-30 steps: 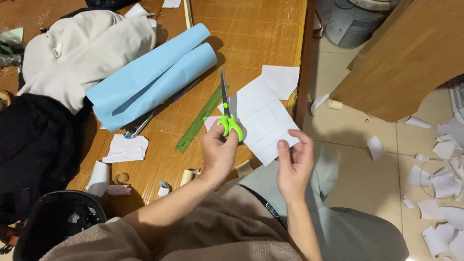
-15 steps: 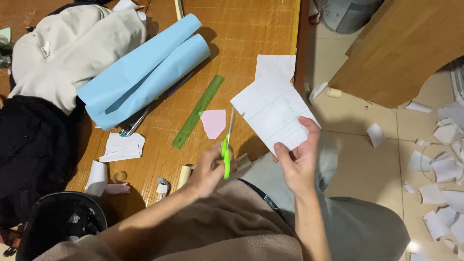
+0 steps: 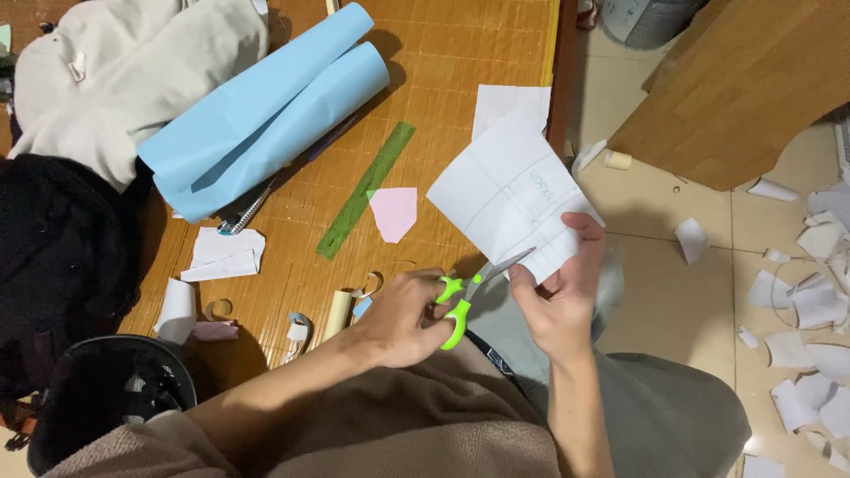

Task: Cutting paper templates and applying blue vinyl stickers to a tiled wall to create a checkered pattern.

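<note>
We hold the green-handled scissors (image 3: 462, 299) in our left hand (image 3: 403, 317), with the fingers closed through the loops. The blades point up and to the right from this hand, and they stand a little apart. Their tips reach the lower edge of the white paper sheet (image 3: 509, 190).

Our right hand (image 3: 560, 296) grips this sheet at its lower corner, with the thumb on top and the other fingers behind it. The sheet rises above the right hand and leans to the left, so it lies just above and to the right of the left hand. Its long axis goes from lower right to upper left, across the line of the blades. The right hand is the nearer one to the sheet, because it touches it; the left hand meets it only through the scissors.

Further up from the left hand a small pink paper piece (image 3: 394, 212) lies on the wooden table (image 3: 443, 53), and just beside it a green ruler (image 3: 367, 190) lies at a slant. Beyond the ruler we see a roll of light blue paper (image 3: 266, 106). To the left of the left hand there are small white paper scraps (image 3: 221, 257) and a short cardboard tube (image 3: 336, 312). More white scraps (image 3: 815, 301) lie on the tiled floor, well to the right of the right hand. Nothing stands between the blades and the sheet.
</note>
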